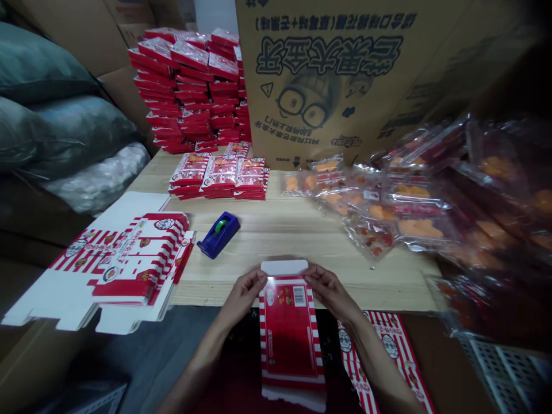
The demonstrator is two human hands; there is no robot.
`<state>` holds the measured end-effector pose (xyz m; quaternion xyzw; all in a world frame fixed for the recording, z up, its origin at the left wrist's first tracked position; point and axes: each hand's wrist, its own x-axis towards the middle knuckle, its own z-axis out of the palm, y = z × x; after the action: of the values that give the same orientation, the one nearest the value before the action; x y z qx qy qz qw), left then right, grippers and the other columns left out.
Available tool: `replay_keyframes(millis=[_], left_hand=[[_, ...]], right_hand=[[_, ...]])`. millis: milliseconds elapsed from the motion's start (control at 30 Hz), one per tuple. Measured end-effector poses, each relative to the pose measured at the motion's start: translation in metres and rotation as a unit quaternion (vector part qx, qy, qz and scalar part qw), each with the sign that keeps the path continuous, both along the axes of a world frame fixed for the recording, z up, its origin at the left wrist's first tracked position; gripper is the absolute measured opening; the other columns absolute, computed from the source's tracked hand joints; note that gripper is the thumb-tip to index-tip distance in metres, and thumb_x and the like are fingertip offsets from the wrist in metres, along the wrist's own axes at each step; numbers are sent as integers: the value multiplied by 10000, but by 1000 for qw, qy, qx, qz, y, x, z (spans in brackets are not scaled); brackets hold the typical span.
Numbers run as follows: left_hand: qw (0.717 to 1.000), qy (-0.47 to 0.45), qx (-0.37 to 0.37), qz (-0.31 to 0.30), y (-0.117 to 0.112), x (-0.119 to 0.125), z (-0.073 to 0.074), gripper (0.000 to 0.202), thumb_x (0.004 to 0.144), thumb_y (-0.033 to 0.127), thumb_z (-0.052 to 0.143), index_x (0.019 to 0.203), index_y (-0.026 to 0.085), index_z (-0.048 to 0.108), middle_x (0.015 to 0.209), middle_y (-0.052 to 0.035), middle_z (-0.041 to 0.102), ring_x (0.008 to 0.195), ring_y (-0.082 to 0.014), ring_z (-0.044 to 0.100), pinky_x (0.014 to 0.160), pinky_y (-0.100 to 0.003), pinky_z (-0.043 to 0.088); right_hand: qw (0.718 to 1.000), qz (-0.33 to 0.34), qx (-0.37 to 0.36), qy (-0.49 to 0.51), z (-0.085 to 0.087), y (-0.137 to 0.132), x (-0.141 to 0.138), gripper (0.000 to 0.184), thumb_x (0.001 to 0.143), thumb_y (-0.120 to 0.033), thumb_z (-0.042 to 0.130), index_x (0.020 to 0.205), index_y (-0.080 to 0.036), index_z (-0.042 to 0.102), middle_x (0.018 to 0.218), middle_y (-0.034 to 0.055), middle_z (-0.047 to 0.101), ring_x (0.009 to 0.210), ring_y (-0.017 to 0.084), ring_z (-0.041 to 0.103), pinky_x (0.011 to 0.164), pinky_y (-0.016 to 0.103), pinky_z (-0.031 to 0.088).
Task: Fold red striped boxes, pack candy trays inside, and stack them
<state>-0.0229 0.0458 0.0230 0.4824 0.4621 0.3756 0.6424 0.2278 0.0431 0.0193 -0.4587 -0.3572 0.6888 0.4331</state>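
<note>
The left hand [244, 296] and right hand [330, 293] are both closed in a pinch on the upper edge of a red-and-white carton blank [290, 333], which hangs at the front edge of the wooden table [276, 244]; the fingers behind it are hidden. Relative to the hands, a stack of flat carton blanks [125, 270] lies at 9 o'clock, a blue tape dispenser [218, 234] at 11 o'clock, and bagged orange food pieces [371, 213] at 2 o'clock, blurred toward the right edge. A striped carton blank [388, 351] lies at 4 o'clock, partly cut off.
</note>
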Motion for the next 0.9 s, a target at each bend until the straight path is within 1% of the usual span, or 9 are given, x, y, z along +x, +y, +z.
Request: replay_keyframes(millis=[100,200,333,400,567,633,700,800,900], left_hand=[[1000,6,25,7,14,1,1,369,940,509,630,801,168,601,731,21,551,678,-127,483,670,-235,393],[998,-15,34,43,20,0,3,294,938,477,647,983,189,614,797,15,628,694,-131,554,677,-237,427],[993,-83,-55,70,12,-2,-2,521,895,417,726,1336,253,503,890,-3,742,775,-170,693,735,-267,504],[983,-111,-109,94,7,-2,-7,630,843,383,780,1398,246,516,958,-34,778,848,-197,731,798,-298,533],[954,-197,-172,146,10,2,-18,273,704,243,845,946,169,744,850,-16,768,709,-144,709,723,-248,542],[954,-200,-165,147,14,3,-18,195,690,192,828,865,185,744,756,22,739,614,-114,668,647,-226,520],[959,-190,-161,139,18,2,-18,197,688,174,810,881,183,772,767,8,757,619,-125,677,634,-233,521],[967,-171,-154,115,18,-6,-16,212,687,172,798,896,146,823,1050,-94,807,876,-220,753,773,-284,566],[991,-105,-85,23,10,-18,-14,254,790,258,774,1026,186,837,1363,-113,703,1269,-317,645,1057,-396,504]], right_hand=[[1000,-13,-10,7,-2,16,-2,325,725,-479,886,814,-208,730,721,-26,708,614,127,594,605,241,467],[1000,-21,-7,18,-1,25,-5,308,720,-453,896,794,-199,739,691,-35,706,600,113,583,609,235,459],[999,-27,-20,36,-6,16,-12,275,714,-391,913,766,-188,734,711,-19,722,630,111,617,616,221,483],[997,-46,-31,50,-12,8,-19,277,708,-398,914,791,-211,728,737,-23,738,645,117,649,631,224,513],[991,-81,-59,93,-19,6,-31,602,687,-390,917,1236,-357,671,1043,-26,808,911,186,760,854,314,595],[991,-52,-73,98,-18,12,-30,612,686,-379,915,1254,-343,692,1073,-7,814,965,208,766,918,347,591],[993,-19,-76,86,-18,17,-27,472,676,-382,917,1118,-299,774,1056,17,823,974,231,769,945,379,587],[996,-6,-64,65,-19,15,-23,300,662,-398,927,905,-260,818,1107,46,818,1024,256,758,978,414,567],[998,-5,-45,45,-20,4,-17,265,706,-423,910,884,-249,817,1194,69,794,1129,269,721,1053,436,510]])
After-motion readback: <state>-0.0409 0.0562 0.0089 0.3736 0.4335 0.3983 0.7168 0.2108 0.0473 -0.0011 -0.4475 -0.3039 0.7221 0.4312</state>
